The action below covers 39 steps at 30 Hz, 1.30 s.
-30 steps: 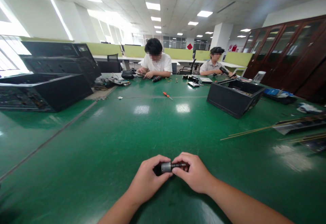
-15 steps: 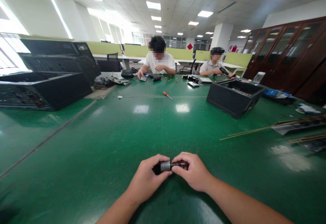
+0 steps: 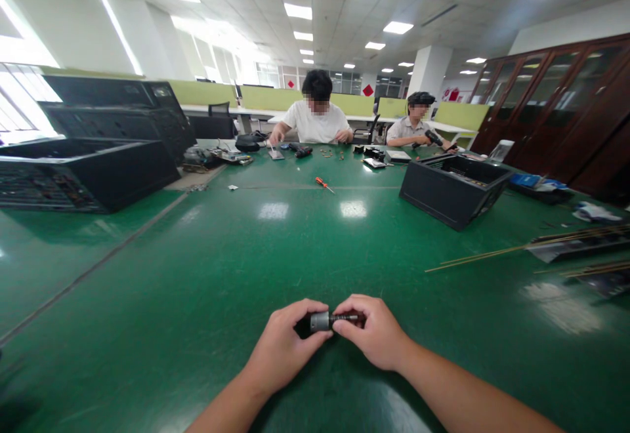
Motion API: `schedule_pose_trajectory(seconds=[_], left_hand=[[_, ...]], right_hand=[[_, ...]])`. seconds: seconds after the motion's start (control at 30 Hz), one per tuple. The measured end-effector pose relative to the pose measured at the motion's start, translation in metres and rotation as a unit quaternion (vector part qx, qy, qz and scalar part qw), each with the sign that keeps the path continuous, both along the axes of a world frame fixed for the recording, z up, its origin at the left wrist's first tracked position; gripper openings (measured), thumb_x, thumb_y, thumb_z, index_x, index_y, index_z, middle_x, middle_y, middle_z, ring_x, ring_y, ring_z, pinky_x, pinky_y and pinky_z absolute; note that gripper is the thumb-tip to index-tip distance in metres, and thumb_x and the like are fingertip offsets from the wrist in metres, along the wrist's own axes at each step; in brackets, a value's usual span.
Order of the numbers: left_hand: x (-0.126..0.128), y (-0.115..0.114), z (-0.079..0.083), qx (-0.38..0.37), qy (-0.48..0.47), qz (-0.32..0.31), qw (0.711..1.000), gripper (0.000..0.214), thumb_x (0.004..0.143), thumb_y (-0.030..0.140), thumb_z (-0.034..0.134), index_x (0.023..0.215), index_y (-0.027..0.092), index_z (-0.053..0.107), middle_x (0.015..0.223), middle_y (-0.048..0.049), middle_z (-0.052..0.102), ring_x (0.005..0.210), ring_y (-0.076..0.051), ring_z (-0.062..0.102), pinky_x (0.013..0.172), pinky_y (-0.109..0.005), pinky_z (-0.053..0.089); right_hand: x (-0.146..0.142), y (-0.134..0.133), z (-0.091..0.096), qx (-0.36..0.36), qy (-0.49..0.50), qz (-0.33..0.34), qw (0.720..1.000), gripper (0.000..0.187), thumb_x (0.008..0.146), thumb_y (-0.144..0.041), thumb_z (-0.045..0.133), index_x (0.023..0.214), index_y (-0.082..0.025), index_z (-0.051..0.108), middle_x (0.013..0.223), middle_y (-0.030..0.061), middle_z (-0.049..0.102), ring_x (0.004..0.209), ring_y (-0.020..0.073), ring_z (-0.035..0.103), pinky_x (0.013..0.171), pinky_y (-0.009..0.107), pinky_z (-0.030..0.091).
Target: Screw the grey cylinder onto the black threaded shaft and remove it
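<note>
Here, low over the glossy green table (image 3: 207,275), the left hand (image 3: 283,348) curls shut around the dark rear end of a small silver-grey metal cylinder with a thin dark shaft (image 3: 321,321), which lies crosswise between the two hands. The right hand (image 3: 375,334) closes on the shaft end, thumb and fingertips pinching it, so the cylinder bridges both hands. Well beyond, an open black metal computer case (image 3: 450,191) sits on the table, and an orange-handled screwdriver (image 3: 322,184) lies farther back.
</note>
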<state>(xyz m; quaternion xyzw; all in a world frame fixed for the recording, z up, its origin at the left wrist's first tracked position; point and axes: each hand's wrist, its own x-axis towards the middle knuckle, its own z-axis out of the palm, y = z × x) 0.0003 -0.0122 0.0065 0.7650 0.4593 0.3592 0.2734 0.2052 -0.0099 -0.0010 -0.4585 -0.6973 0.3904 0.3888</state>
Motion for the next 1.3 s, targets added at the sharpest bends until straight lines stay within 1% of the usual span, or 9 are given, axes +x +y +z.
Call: schedule_pose_trajectory(seconds=[0.2, 0.53, 0.77, 1.1, 1.3], left_hand=[[-0.0006, -0.0003, -0.0027, 0.001, -0.002, 0.003, 1.0, 0.025, 0.076, 0.018, 0.075, 0.098, 0.027, 0.071, 0.093, 0.0027, 0.075, 0.088, -0.018, 0.07, 0.082, -0.028, 0.05], [-0.0007, 0.0, -0.0003, 0.0, -0.003, 0.0, 1.0, 0.023, 0.076, 0.02, 0.074, 0.098, 0.026, 0.071, 0.093, 0.0013, 0.076, 0.087, -0.019, 0.07, 0.081, -0.029, 0.051], [-0.0007, 0.0, -0.0011, 0.007, 0.001, -0.002, 1.0, 0.023, 0.077, 0.02, 0.075, 0.098, 0.026, 0.07, 0.092, 0.0023, 0.075, 0.085, -0.018, 0.07, 0.079, -0.028, 0.051], [-0.0008, 0.0001, -0.0025, 0.011, 0.0, 0.004, 1.0, 0.025, 0.075, 0.019, 0.076, 0.098, 0.027, 0.071, 0.093, 0.0026, 0.076, 0.086, -0.018, 0.07, 0.08, -0.028, 0.051], [-0.0007, 0.0002, -0.0016, 0.012, -0.001, 0.003, 1.0, 0.023, 0.075, 0.02, 0.076, 0.097, 0.026, 0.071, 0.091, 0.0021, 0.076, 0.085, -0.018, 0.07, 0.079, -0.028, 0.051]], right_hand=[[0.0, -0.0006, 0.0009, 0.0, 0.005, 0.005, 1.0, 0.008, 0.079, -0.021, 0.071, 0.086, -0.018, 0.076, 0.078, 0.0014, 0.068, 0.067, 0.0136, 0.06, 0.061, 0.023, 0.043], [-0.0002, -0.0002, 0.0002, -0.003, 0.009, 0.004, 1.0, 0.008, 0.079, -0.021, 0.071, 0.085, -0.018, 0.075, 0.077, 0.0009, 0.068, 0.066, 0.0134, 0.06, 0.061, 0.022, 0.043], [-0.0002, -0.0007, 0.0022, -0.006, 0.006, 0.001, 1.0, 0.008, 0.079, -0.022, 0.071, 0.084, -0.018, 0.075, 0.073, 0.0005, 0.068, 0.064, 0.0131, 0.059, 0.059, 0.022, 0.042], [-0.0007, -0.0003, 0.0009, -0.004, 0.011, 0.002, 1.0, 0.008, 0.079, -0.023, 0.071, 0.084, -0.018, 0.075, 0.075, 0.0006, 0.068, 0.065, 0.0134, 0.06, 0.059, 0.022, 0.043], [-0.0002, -0.0007, -0.0002, -0.019, 0.022, 0.005, 1.0, 0.007, 0.079, -0.023, 0.07, 0.083, -0.018, 0.074, 0.073, 0.0003, 0.067, 0.062, 0.0128, 0.058, 0.058, 0.022, 0.042]])
